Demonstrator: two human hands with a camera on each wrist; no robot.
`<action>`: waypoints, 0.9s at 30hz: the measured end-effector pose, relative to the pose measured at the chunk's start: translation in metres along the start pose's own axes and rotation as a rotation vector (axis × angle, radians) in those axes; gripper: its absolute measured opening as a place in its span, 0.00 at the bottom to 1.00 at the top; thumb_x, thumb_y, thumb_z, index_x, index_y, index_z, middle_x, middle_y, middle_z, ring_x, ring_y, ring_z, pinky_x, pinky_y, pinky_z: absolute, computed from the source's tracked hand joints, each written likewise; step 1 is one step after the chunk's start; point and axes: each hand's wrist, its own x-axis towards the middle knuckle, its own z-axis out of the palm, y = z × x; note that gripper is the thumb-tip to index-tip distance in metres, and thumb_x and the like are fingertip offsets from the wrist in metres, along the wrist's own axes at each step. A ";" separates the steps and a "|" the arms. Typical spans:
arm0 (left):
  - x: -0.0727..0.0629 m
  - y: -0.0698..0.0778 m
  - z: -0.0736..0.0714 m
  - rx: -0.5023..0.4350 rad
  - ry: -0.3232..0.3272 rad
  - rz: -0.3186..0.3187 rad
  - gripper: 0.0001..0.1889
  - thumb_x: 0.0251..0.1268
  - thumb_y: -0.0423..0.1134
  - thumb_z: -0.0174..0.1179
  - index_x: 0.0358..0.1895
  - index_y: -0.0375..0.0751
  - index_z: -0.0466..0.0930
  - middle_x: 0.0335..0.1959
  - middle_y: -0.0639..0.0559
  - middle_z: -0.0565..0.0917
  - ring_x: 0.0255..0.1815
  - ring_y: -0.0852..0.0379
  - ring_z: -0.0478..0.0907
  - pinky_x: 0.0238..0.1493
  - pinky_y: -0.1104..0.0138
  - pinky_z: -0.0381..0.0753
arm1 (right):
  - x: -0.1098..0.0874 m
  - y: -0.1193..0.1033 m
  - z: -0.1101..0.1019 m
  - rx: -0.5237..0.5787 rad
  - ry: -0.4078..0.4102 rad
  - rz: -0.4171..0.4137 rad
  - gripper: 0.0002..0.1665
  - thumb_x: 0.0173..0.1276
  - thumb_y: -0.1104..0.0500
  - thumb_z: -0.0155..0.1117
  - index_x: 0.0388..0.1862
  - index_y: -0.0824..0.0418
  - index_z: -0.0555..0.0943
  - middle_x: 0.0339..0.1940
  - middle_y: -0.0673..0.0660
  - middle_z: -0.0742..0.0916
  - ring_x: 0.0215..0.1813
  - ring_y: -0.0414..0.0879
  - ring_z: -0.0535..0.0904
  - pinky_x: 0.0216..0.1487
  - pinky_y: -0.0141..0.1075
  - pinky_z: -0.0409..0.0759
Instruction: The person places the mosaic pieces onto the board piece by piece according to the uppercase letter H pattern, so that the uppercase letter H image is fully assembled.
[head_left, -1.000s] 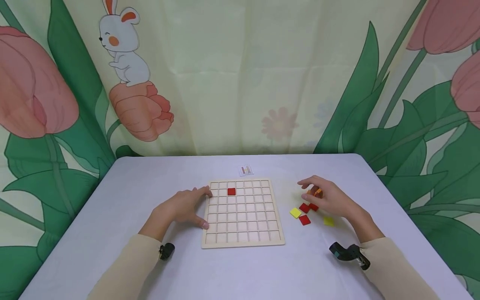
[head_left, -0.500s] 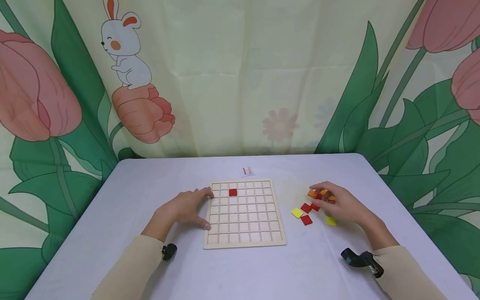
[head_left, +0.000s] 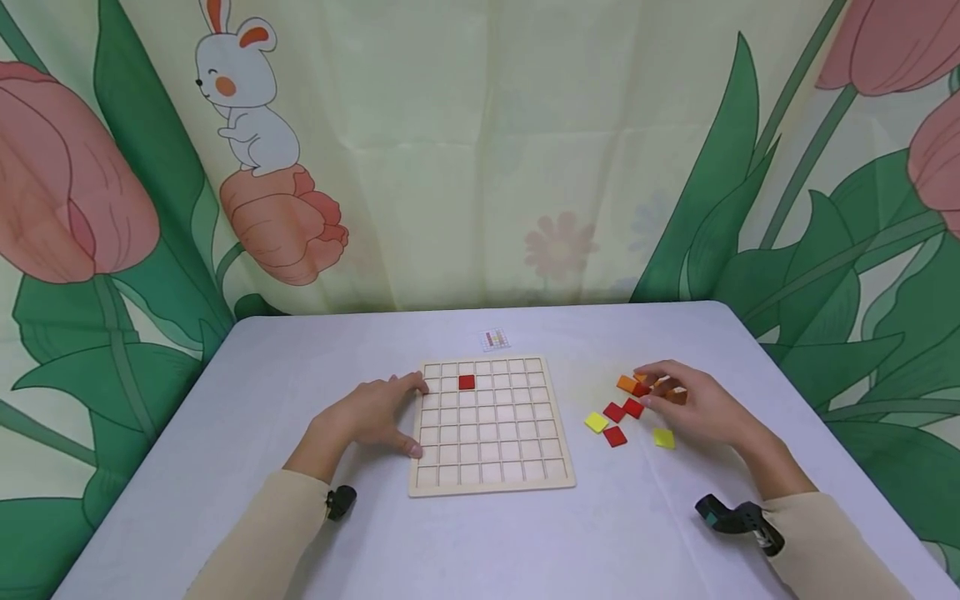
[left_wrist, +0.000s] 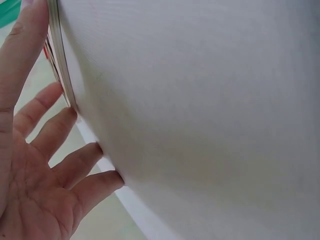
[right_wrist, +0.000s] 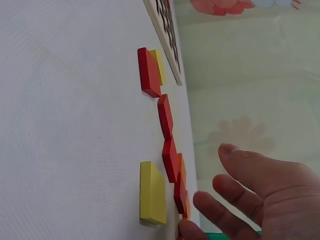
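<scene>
Just beyond the spread thumb and fingers of my left hand point(head_left: 367, 412) lies the square-gridded board point(head_left: 491, 429), pale and smooth like wood, its thin raised ribs marking out shallow cells. That hand is unclenched, the thumb and nearest fingertips set against the board's side edge, the outer fingertips down on the white cloth point(head_left: 480, 542). A flat, glossy red square point(head_left: 467, 382) fills one cell, ahead and to the right of those fingers, in the second row from the far edge.

Under the fingertips of my right hand point(head_left: 693, 404) is a loose cluster of small, thick-sided tiles. An orange tile point(head_left: 627, 383) lies just left of the fingertips, with a dark red one tucked beside it. Left of and nearer than the thumb come more red tiles point(head_left: 615, 436) and a yellow tile point(head_left: 596, 422); a second yellow tile point(head_left: 664, 438) sits on the near side of the hand, its edges crisp. My right fingers are relaxed and parted, seemingly gripping nothing, though the overlap hides whether they touch the pieces. Well ahead, between both hands, lies a little printed card point(head_left: 495, 339).
</scene>
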 end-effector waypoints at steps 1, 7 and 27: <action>0.000 0.000 0.000 -0.003 0.002 0.000 0.50 0.34 0.65 0.83 0.66 0.62 0.68 0.66 0.43 0.78 0.67 0.37 0.76 0.63 0.44 0.77 | 0.000 0.000 0.000 0.001 0.006 -0.007 0.26 0.71 0.59 0.71 0.66 0.58 0.78 0.54 0.56 0.85 0.53 0.53 0.83 0.50 0.35 0.85; 0.001 -0.001 0.002 -0.016 0.007 -0.009 0.50 0.34 0.66 0.82 0.67 0.62 0.68 0.68 0.44 0.78 0.69 0.36 0.74 0.64 0.43 0.76 | 0.000 0.003 -0.001 0.100 -0.045 -0.017 0.28 0.70 0.57 0.72 0.67 0.59 0.77 0.52 0.57 0.83 0.51 0.52 0.81 0.42 0.33 0.87; -0.002 0.001 0.000 -0.028 0.000 -0.024 0.51 0.34 0.65 0.83 0.67 0.63 0.68 0.71 0.45 0.76 0.69 0.37 0.74 0.66 0.44 0.75 | -0.001 0.013 0.007 0.084 -0.059 0.004 0.32 0.64 0.56 0.78 0.65 0.59 0.78 0.51 0.55 0.83 0.49 0.50 0.78 0.44 0.30 0.80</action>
